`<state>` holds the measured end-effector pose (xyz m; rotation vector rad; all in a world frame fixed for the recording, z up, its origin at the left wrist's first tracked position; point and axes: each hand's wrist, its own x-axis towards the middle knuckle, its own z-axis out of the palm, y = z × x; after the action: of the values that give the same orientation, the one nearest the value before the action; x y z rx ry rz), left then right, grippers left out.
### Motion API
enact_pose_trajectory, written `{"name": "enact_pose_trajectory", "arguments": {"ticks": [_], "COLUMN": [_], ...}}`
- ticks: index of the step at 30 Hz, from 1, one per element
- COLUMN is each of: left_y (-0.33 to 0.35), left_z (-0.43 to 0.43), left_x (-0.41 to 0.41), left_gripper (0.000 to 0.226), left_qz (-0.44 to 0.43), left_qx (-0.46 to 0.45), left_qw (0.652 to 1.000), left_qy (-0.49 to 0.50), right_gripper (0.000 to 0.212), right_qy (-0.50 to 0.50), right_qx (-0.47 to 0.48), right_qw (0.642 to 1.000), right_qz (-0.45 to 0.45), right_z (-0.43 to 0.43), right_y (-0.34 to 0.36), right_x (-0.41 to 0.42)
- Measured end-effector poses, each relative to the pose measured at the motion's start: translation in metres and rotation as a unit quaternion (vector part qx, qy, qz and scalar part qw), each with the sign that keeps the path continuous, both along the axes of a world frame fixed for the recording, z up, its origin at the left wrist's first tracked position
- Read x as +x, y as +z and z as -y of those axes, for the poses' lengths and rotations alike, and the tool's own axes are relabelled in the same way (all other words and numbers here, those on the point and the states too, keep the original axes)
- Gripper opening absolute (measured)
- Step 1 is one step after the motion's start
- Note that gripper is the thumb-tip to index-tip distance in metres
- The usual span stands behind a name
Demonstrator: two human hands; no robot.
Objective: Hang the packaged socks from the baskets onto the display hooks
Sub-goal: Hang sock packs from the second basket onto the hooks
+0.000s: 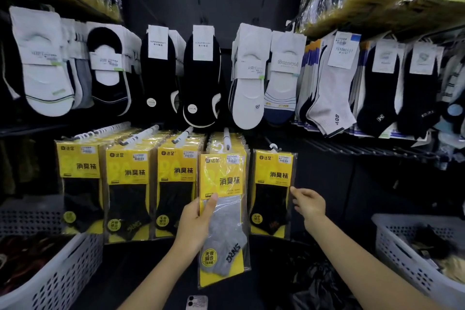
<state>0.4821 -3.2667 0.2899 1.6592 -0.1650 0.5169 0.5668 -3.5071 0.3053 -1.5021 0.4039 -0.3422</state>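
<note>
Logged phone (197, 302) at near edge, low between both forearms, closest to the lens; no role in the task.

Recorded upper sock rows (247, 78) far and high, hung by card headers across the full width. Recorded yellow-headed packs (128, 184) in the lower row, stacked tight on long hooks at left, thinner toward the right. Recorded left basket (63, 277) at near left and right basket (402, 254) at near right, both white perforated plastic, both loaded with dark goods too dim to identify.

Located grey-sock pack (226, 229) at centre of the lower row, in front of the stacked packs: long axis upright with a slight lean, header far and high, toe end near and low. Found left hand (193, 224) clamped on that pack's left edge at about mid-height, thumb across the front film, fingers behind and out of view. Found right hand (310, 205) to the right, holding nothing, fingers loosely extended toward the right edge of black-sock pack (273, 191); could not confirm contact there.

Identified hook (227, 138), white-tipped, aimed toward the camera directly above the held pack's header. Placed the hanger loop just below and slightly left of the tip; could not confirm threading.

Judged hook axis as near-to-far and pack face as square to it. Judged seating to require a lift of the loop level with the tip, then a push away from the camera along the hook. Judged left hand nearer and in control, right hand free to steady the header. Judged main risk as loop or film catching on the tip.
</note>
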Motion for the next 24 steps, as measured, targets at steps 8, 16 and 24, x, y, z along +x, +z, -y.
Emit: {"name": "enact_pose_trajectory", "arguments": {"ticks": [8,16,24], "left_y": [-0.003,0.006,0.021], "left_z": [0.041,0.072,0.095], "left_x": [-0.002,0.011,0.028], "left_gripper": [0.049,0.035,0.053], "left_qz": [-0.028,-0.091,-0.130], "left_qx": [0.024,-0.005,-0.007], "left_qw": [0.995,0.985,0.979], "left_qy": [-0.091,-0.149,-0.158], "right_gripper": [0.028,0.016,0.009], "right_qy": [0.234,0.080,0.018], "right_qx": [0.020,0.076,0.003], "right_qw": [0.969,0.987,0.991], "right_qz": [0.077,0.116,0.132], "right_z": [-0.036,-0.018,-0.001], "right_y": [0.013,0.009,0.026], "right_x": [-0.059,-0.064,-0.028]}}
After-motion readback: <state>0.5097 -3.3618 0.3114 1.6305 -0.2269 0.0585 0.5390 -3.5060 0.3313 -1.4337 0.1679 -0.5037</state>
